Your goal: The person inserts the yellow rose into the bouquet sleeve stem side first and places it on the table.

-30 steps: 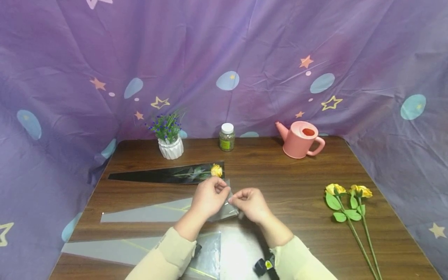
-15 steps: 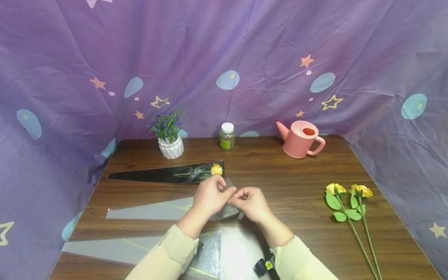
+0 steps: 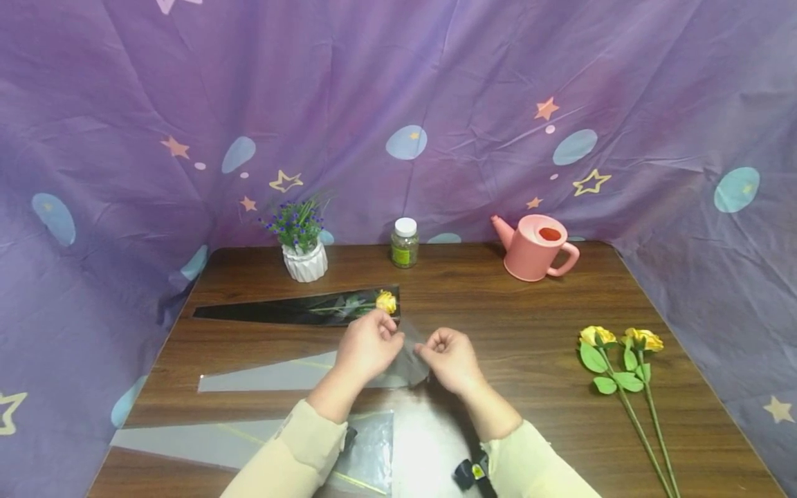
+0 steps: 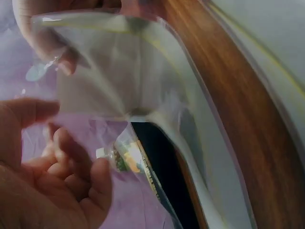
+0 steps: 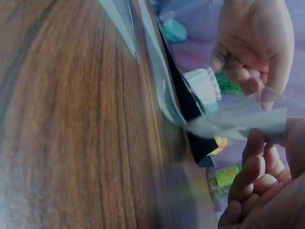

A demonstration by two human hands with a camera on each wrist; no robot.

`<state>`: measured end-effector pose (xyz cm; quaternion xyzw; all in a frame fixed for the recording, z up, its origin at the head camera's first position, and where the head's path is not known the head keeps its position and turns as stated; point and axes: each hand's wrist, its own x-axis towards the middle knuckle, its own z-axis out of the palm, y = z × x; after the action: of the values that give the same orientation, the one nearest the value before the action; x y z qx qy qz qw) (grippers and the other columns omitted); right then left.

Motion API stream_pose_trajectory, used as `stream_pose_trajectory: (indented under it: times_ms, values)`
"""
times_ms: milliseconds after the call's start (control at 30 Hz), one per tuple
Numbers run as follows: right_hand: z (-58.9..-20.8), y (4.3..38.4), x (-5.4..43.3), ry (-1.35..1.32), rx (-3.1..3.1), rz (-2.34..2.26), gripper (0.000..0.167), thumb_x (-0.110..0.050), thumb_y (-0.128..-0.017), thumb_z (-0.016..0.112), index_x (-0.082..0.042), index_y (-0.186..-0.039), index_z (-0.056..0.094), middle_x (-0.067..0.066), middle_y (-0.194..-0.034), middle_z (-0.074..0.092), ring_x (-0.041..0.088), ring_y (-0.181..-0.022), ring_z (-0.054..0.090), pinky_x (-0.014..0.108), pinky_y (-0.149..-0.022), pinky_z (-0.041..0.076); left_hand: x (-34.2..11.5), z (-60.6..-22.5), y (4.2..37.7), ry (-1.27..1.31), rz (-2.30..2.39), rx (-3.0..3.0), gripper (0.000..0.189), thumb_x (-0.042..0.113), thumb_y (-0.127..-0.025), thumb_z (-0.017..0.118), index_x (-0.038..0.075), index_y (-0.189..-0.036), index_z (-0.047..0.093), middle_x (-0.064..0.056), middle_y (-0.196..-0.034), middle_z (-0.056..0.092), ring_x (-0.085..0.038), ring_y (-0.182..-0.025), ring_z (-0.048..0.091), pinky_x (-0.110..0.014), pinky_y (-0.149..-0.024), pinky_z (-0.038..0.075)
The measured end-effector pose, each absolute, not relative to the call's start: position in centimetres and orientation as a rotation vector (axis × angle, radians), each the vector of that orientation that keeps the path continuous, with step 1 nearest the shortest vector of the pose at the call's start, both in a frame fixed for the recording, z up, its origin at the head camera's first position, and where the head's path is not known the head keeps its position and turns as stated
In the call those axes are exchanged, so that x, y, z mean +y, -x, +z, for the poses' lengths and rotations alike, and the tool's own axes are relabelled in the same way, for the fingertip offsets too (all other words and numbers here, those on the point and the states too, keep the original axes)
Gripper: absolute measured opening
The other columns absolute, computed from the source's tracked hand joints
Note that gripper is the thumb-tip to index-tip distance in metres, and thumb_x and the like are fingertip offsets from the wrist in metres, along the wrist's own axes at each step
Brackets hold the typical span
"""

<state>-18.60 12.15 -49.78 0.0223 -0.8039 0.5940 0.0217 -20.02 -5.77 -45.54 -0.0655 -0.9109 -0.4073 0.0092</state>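
Observation:
A tapered grey clear-plastic flower sleeve lies in front of me, its wide end raised between my hands. My right hand pinches the edge of that end, thumb above the film and fingers below, as the right wrist view shows. My left hand has thumb and index finger at the opposite edge and seems to pinch the thin film there. In the left wrist view the raised sleeve spreads as a see-through sheet between the hands. Behind lies a black flower sleeve with a yellow rose inside.
Another grey sleeve lies nearest me, partly under my left forearm. Two yellow roses with long stems lie at the right. Along the back stand a potted plant, a capped jar and a pink watering can.
My hands have come together and then parted, the left moving left. The sleeve's narrow tip has slid right, and its wide end now stretches between the hands.

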Motion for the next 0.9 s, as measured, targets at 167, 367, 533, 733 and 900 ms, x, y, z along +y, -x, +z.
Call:
stream_pose_trajectory:
  times_ms: [167, 367, 533, 733, 900]
  values:
    - [-49.9, 18.6, 12.6, -0.101, -2.518, 1.828, 0.019, 0.002, -0.086, 0.074, -0.003, -0.077, 0.059, -0.006, -0.055, 0.049, 0.002, -0.045, 0.042, 0.019, -0.043, 0.032, -6.1, -45.4, 19.9, 0.266, -1.276, -2.937, 0.012, 0.019, -0.084, 0.077, 0.014, -0.088, 0.067, 0.003, -0.082, 0.071, -0.013, -0.075, 0.064, -0.037, -0.072, 0.055]
    - [-50.2, 19.0, 13.7, -0.208, -2.599, 1.800, 0.012, 0.005, -0.086, 0.074, 0.001, -0.084, 0.063, -0.002, -0.059, 0.060, 0.007, -0.046, 0.053, 0.021, -0.045, 0.043, -6.5, -45.2, 20.0, 0.238, -1.432, -2.850, 0.010, 0.010, -0.080, 0.075, 0.011, -0.083, 0.066, 0.002, -0.077, 0.070, -0.013, -0.070, 0.063, -0.035, -0.067, 0.055]
    - [-49.7, 19.4, 14.9, -0.357, -2.635, 1.795, 0.012, 0.000, -0.088, 0.077, 0.002, -0.087, 0.066, 0.000, -0.062, 0.062, 0.006, -0.048, 0.051, 0.021, -0.045, 0.039, -6.4, -45.3, 20.1, 0.258, -1.523, -2.815, 0.009, 0.009, -0.080, 0.075, 0.009, -0.083, 0.066, 0.002, -0.076, 0.068, -0.013, -0.068, 0.061, -0.032, -0.065, 0.054]
    - [-48.0, 19.4, 18.5, -0.289, -2.613, 1.719, 0.014, -0.009, -0.093, 0.078, 0.003, -0.091, 0.070, 0.000, -0.062, 0.059, 0.004, -0.051, 0.047, 0.022, -0.046, 0.036, -6.4, -45.5, 19.9, 0.235, -1.553, -2.808, 0.009, 0.009, -0.080, 0.074, 0.008, -0.082, 0.065, 0.000, -0.073, 0.068, -0.013, -0.065, 0.060, -0.033, -0.064, 0.053]
    - [-44.7, 18.2, 24.9, -0.102, -2.519, 1.519, 0.013, -0.006, -0.095, 0.075, 0.006, -0.097, 0.071, -0.008, -0.067, 0.063, 0.003, -0.057, 0.049, 0.024, -0.049, 0.039, -6.4, -45.7, 20.0, 0.222, -1.598, -2.790, 0.010, 0.010, -0.083, 0.075, 0.008, -0.083, 0.066, 0.000, -0.074, 0.069, -0.013, -0.067, 0.061, -0.033, -0.067, 0.054]
